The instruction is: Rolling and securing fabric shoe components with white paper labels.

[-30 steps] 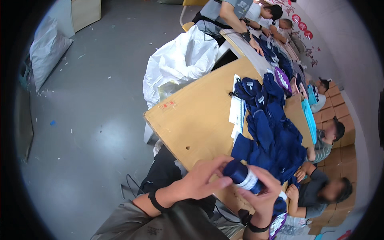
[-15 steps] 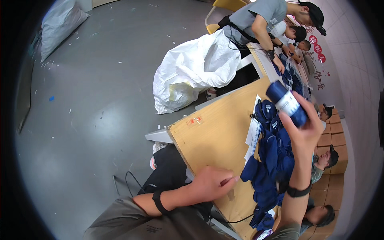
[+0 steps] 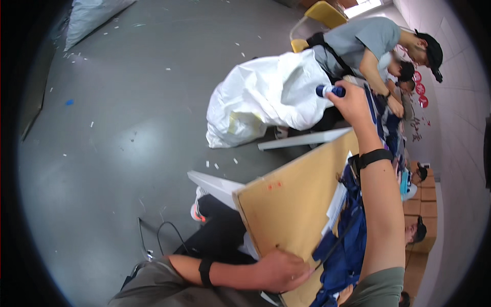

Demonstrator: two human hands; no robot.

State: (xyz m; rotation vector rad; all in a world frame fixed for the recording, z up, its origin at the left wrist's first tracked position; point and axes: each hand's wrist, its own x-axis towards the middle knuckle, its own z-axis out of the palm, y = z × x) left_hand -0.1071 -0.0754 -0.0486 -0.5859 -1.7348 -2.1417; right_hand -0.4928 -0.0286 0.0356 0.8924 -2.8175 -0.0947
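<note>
My right hand (image 3: 353, 105) is stretched out at the far end of the table, its fingers wrapped round a dark blue cylinder (image 3: 335, 91) with a white label band. It holds the cylinder in the air in front of a large white sack (image 3: 266, 92). My left hand (image 3: 284, 271) is closed low over the wooden table (image 3: 286, 204), near its close edge. A thin dark line, perhaps a cord (image 3: 337, 243), runs from near its fingertips across a heap of dark blue fabric pieces (image 3: 342, 261). What the left fingers hold, if anything, is hidden.
A white paper strip (image 3: 336, 204) lies beside the fabric heap. A person in a grey shirt (image 3: 368, 38) bends over dark blue pieces at the far right, near a yellow chair (image 3: 327, 14). Another white sack (image 3: 94, 18) stands far left. Brown boxes (image 3: 422, 204) are stacked at right.
My right hand has carried the cylinder away from above the heap, out toward the white sack. My left hand has shifted slightly nearer and stays closed. The whole view has shifted.
</note>
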